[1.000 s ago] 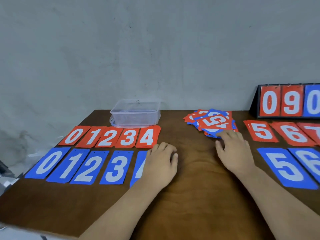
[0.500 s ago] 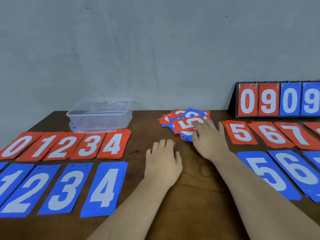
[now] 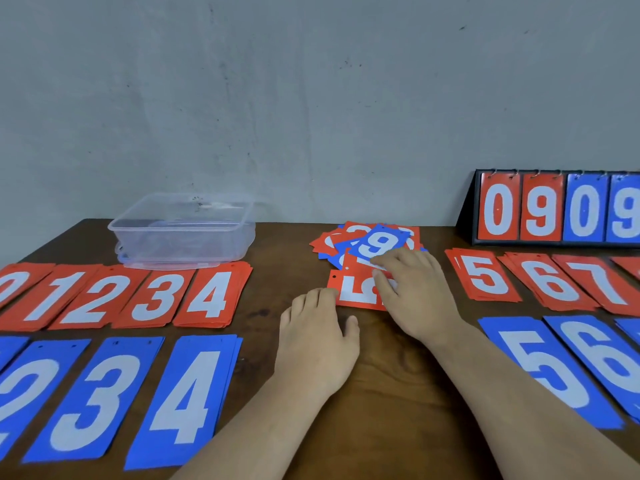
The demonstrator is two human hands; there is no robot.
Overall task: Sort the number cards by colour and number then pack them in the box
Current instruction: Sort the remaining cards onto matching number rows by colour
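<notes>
Card draw: red 5 card (image 3: 353, 292) at near edge of mixed pile (image 3: 367, 237), right hand (image 3: 415, 296) fingers flat, pressing it, not gripping.
Left hand (image 3: 315, 341) lies slack on table (image 3: 398, 393), fingertips at card's edge, holding nothing. Suggest pinching the edge, carrying it to red 5 stack (image 3: 485, 275), squaring it. Clear box (image 3: 183, 233), far left, shows no cards.

Setting: plain indoor room, type not determinable. Evidence: bare grey plaster wall (image 3: 311, 98), scuffed and speckled; dark wooden bench (image 3: 398, 393) set against it; flip scoreboard (image 3: 540, 209) standing at the bench's far right.
</notes>
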